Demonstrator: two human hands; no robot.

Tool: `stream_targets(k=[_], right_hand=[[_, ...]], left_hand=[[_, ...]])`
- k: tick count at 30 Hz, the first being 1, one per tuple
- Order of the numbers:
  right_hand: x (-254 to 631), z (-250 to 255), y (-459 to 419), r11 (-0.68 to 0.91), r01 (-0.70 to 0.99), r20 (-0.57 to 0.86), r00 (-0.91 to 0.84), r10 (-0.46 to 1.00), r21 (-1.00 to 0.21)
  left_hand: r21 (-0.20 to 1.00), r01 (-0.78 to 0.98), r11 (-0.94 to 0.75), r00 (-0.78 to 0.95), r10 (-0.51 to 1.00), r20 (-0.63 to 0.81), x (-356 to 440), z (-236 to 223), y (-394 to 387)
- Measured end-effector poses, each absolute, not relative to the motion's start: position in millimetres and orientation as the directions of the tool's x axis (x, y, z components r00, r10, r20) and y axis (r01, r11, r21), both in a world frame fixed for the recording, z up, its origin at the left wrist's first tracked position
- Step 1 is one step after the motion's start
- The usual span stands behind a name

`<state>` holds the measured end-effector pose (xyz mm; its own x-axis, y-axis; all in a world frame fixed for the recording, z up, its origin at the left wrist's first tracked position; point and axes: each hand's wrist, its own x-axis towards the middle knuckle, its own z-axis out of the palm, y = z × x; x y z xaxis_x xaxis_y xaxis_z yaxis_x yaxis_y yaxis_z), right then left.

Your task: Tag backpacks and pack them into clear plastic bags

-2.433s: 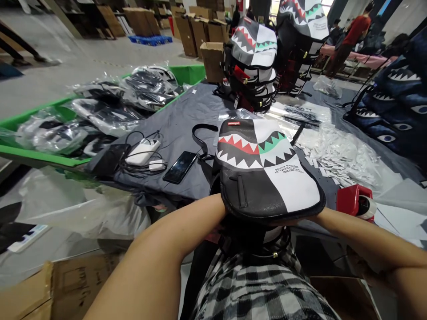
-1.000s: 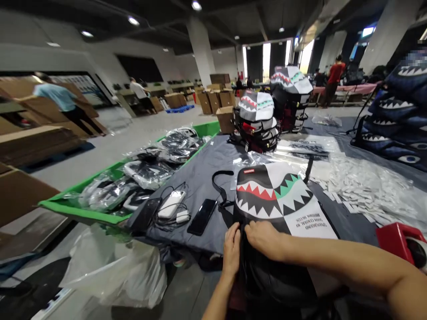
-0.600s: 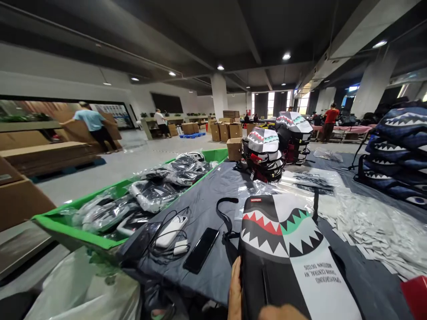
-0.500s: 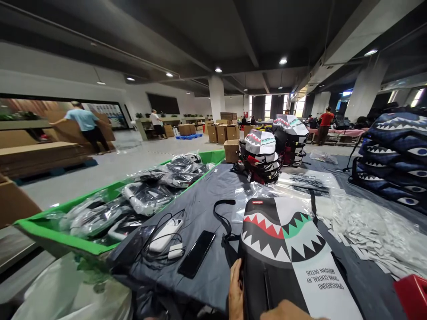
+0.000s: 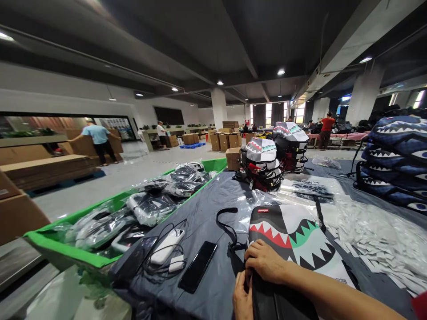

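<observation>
A black, white and grey backpack with a red and green shark-mouth print lies flat on the grey table cover in front of me. My right hand rests on its left front edge, fingers curled down on the fabric. Just below, my left hand grips the same left edge at the bottom of the picture, its fingers closed against the side. A black strap loops out from the backpack's top left.
A black phone, a white power bank and cables lie left of the backpack. A green bin holds bagged backpacks. Stacks of shark backpacks stand behind, blue ones at right. Clear bags and paper tags lie right. People stand far off.
The view has tilted up from my lap to the hall. The backpack moved from my arms onto the table, and both hands came onto its left edge.
</observation>
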<state>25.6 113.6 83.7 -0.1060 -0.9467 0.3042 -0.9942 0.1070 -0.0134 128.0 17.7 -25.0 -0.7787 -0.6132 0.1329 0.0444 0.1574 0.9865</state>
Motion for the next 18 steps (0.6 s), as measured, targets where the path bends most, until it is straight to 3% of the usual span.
stream_targets(k=[4, 9, 11, 13, 16, 18], right_hand=[[22, 76, 110, 0.061, -0.995, 0.333, -0.082, -0.939, -0.073], [21, 81, 115, -0.023, -0.991, 0.292, -0.017, -0.956, -0.133], [20, 85, 116, -0.041, -0.99, 0.258, 0.004, -0.966, -0.137], [20, 87, 115, -0.107, -0.987, 0.213, 0.08, -0.974, -0.12], [20, 88, 112, -0.201, -0.978, 0.147, 0.192, -0.97, -0.049], [18, 89, 109, -0.234, -0.972, 0.127, 0.235, -0.964, 0.023]], left_hand=[[0.997, -0.017, 0.079, -0.832, -0.554, 0.03, 131, -24, 19], [0.989, 0.054, 0.135, -0.978, -0.191, 0.08, 137, 14, 6], [0.988, 0.052, 0.147, -0.988, -0.134, 0.072, 143, 23, -1], [0.962, 0.051, 0.268, -0.987, -0.131, 0.088, 151, 26, -6], [0.807, 0.089, 0.584, -0.985, -0.07, 0.159, 170, 24, -12], [0.775, 0.091, 0.626, -0.988, -0.038, 0.147, 190, 25, -12]])
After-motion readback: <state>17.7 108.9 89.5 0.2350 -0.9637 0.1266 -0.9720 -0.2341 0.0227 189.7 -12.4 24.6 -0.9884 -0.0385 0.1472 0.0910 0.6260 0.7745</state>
